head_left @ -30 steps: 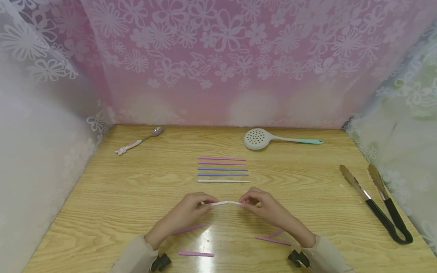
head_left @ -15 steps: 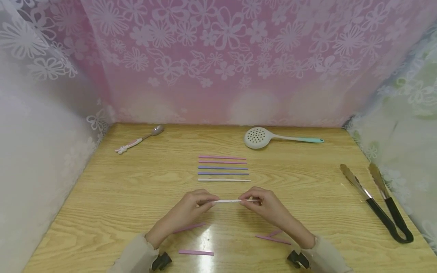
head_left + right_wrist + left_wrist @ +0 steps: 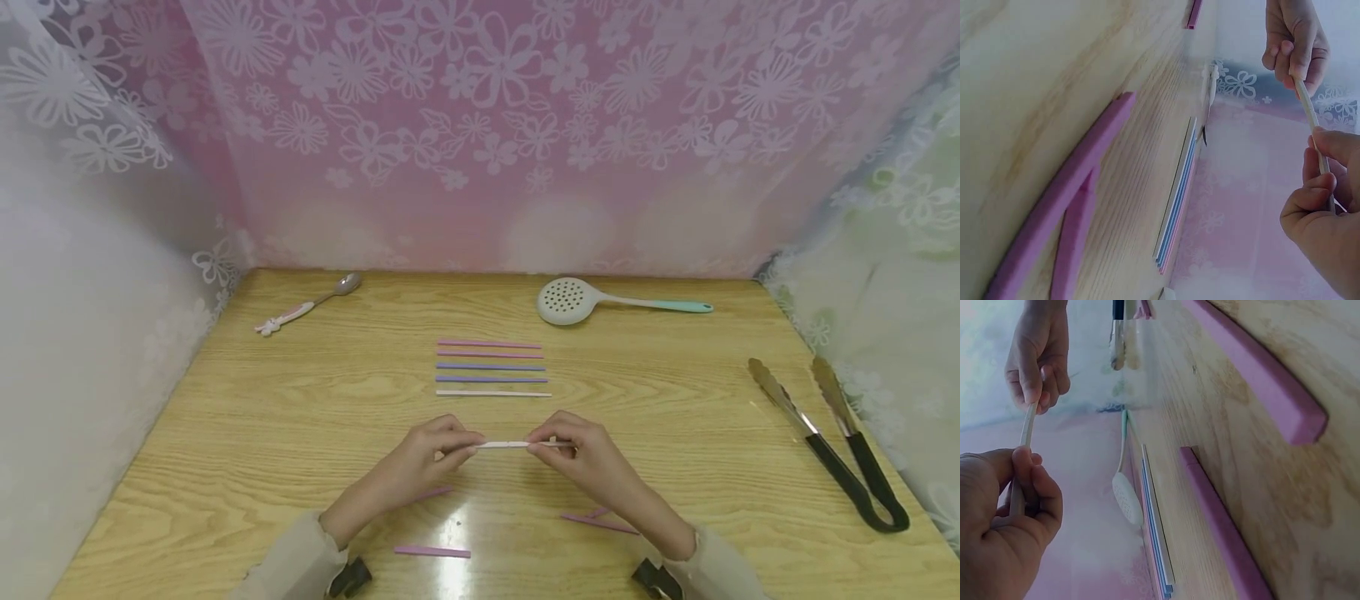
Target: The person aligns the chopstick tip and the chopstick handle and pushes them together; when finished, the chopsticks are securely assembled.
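Note:
Between my two hands runs a thin white stick (image 3: 501, 444), nearly level, with a small seam or crack near its middle in the head view. My left hand (image 3: 429, 452) pinches its left part between thumb and fingers. Opposite, my right hand (image 3: 583, 450) pinches the right part, and that end extends behind the fingers. In the left wrist view the stick (image 3: 1027, 428) is held above the table. Farther away lies a row of thin sticks: a white stick (image 3: 493, 393), blue sticks (image 3: 491, 379) and pink sticks (image 3: 489, 343).
Short pink pieces lie near me: one pink piece (image 3: 432, 552) in front, another by the left forearm, and crossed pink pieces (image 3: 598, 523) by the right forearm. Farther off are a spoon (image 3: 307, 308), a skimmer (image 3: 566, 302) and, at right, tongs (image 3: 825, 450).
A second ago the white stick was bent at its middle, with two parts meeting at an angle. It now lies straight between my hands, and more of it extends behind my right fingers.

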Tool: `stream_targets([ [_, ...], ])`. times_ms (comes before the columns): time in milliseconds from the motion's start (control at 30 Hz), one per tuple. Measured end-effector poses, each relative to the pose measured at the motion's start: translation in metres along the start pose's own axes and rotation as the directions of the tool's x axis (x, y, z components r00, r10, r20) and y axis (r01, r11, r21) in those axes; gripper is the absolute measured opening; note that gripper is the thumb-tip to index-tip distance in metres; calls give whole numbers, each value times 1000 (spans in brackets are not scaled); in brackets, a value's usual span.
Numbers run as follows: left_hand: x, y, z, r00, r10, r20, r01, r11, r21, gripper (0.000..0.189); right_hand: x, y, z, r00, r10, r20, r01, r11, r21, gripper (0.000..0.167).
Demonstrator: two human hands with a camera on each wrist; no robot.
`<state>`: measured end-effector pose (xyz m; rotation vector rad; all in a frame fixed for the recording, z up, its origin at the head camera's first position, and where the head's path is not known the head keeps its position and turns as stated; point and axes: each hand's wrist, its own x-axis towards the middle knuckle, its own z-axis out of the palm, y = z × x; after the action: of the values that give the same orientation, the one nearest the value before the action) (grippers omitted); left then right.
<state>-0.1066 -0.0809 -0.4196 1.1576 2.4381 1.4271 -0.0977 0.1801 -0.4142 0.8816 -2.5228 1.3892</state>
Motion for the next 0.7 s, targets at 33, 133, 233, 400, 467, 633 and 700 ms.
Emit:
stream_targets([
  [33,0,0,1,1000,19,-7,-19,1000,3,24,0,-1,0,1000,-12,-7,12,1000,-1,8],
  [133,1,-1,2,996,85,-34,-84,996,24,22,0,-2,0,998,-61,-30,61,998,6,11],
  [233,1,-3,4,986,150,-67,-146,988,55,21,0,-4,0,992,-117,-43,118,993,9,15],
  [400,1,-4,6,964,243,-104,-232,967,106,21,0,-3,1,983,-178,-44,179,984,11,17],
  [467,2,-4,6,959,262,-110,-248,961,125,21,-1,-3,1,984,-175,-45,176,984,11,17],
  [633,3,-4,6,966,238,-103,-226,967,115,19,-2,-3,0,987,-156,-39,156,988,0,18],
  [700,3,-3,5,973,212,-91,-204,974,97,18,-2,-1,0,987,-157,-34,157,988,-11,18],
])
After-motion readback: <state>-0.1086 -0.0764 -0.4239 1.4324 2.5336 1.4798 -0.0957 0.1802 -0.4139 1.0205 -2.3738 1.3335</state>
